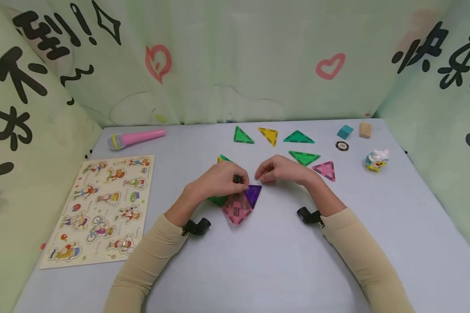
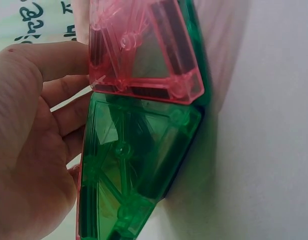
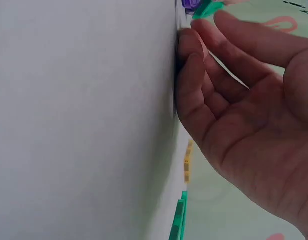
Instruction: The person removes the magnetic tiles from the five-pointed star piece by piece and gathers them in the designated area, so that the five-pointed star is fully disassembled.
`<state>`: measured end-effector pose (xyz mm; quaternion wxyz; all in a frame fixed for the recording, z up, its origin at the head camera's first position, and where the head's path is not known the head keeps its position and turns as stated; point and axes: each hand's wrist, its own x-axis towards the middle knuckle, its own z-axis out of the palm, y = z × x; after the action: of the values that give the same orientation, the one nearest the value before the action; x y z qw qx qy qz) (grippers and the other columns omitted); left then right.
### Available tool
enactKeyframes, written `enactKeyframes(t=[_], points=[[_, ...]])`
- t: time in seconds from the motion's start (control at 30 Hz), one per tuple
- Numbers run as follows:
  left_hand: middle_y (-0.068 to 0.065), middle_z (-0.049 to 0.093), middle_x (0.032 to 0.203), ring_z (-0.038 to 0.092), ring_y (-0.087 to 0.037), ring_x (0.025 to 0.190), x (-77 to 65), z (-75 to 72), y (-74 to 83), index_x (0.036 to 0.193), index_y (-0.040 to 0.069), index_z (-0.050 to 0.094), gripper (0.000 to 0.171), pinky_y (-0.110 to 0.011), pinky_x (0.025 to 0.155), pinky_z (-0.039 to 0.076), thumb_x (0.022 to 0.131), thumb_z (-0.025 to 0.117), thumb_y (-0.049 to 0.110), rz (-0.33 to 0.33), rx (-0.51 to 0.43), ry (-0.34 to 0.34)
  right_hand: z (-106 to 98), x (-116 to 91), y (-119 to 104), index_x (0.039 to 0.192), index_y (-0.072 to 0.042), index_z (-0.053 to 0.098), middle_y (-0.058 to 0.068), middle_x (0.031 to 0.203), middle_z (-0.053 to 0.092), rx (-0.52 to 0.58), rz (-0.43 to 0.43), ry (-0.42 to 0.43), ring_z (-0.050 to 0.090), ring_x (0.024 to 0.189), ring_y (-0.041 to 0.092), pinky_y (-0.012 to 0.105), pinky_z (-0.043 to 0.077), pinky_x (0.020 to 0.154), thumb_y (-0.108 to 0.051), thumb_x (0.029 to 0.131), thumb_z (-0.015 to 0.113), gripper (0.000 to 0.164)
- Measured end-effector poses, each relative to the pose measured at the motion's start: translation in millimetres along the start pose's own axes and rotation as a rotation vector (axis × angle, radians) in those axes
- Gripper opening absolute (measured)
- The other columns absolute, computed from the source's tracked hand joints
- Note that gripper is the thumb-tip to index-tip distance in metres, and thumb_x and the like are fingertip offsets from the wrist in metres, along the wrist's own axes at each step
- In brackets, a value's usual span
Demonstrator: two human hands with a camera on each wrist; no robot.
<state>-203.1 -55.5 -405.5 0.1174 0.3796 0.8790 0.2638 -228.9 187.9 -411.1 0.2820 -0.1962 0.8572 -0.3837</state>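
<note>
Magnetic tiles in pink, green and purple are joined into a raised shape in the middle of the table. Its pink tile (image 1: 236, 209) faces the front, with a purple tile (image 1: 253, 194) to the right and a green tile (image 2: 139, 150) alongside. My left hand (image 1: 225, 178) grips the top of this shape, thumb and fingers at its upper edge; in the left wrist view the fingertips are hidden behind the tiles. Just to the right, my right hand (image 1: 282, 169) rests low by the table, fingers loosely curled with nothing in them.
Behind the hands lie loose triangular tiles: green (image 1: 243, 135), yellow (image 1: 269, 135) and pink (image 1: 325, 170). A picture puzzle board (image 1: 102, 204) and pink toy microphone (image 1: 137, 138) are at left. Far right are a blue block (image 1: 345, 131), wooden block (image 1: 365, 130), round chip (image 1: 342, 146) and small figurine (image 1: 376, 160).
</note>
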Motion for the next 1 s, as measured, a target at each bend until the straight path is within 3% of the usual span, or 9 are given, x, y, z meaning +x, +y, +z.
enactKeyframes(t=[0.2,0.5,1.0], points=[[0.011,0.065,0.077,0.056,-0.008,0.074,-2.6,-0.1,-1.8,0.083,0.023,0.071,0.011,-0.024,0.068,0.047,0.093,0.067,0.023,-0.002,-0.024,0.002,7.5,-6.2,-6.7,0.105,-0.011,0.075,0.002,0.095,0.070,-0.034,-0.025,-0.114,0.055,0.082,0.016,0.031,0.047,0.076,-0.014,0.091,0.068,0.016],[0.011,0.065,0.077,0.056,-0.008,0.073,-2.2,-0.8,-2.0,0.082,0.023,0.070,0.012,-0.024,0.068,0.047,0.093,0.067,0.022,0.009,-0.041,0.004,16.0,-5.9,-12.2,0.098,-0.010,0.074,-0.001,0.076,0.061,-0.044,-0.030,-0.107,0.051,0.072,0.013,0.028,0.043,0.070,-0.010,0.088,0.072,0.011],[0.011,0.068,0.083,0.057,-0.008,0.078,-1.7,-3.7,-2.6,0.085,0.022,0.072,0.008,-0.025,0.072,0.049,0.093,0.070,0.024,0.037,-0.073,-0.049,9.8,-9.6,-5.8,0.091,-0.003,0.069,0.000,0.079,0.062,0.067,-0.046,-0.128,0.051,0.076,0.016,0.030,0.043,0.073,-0.008,0.089,0.070,0.005]])
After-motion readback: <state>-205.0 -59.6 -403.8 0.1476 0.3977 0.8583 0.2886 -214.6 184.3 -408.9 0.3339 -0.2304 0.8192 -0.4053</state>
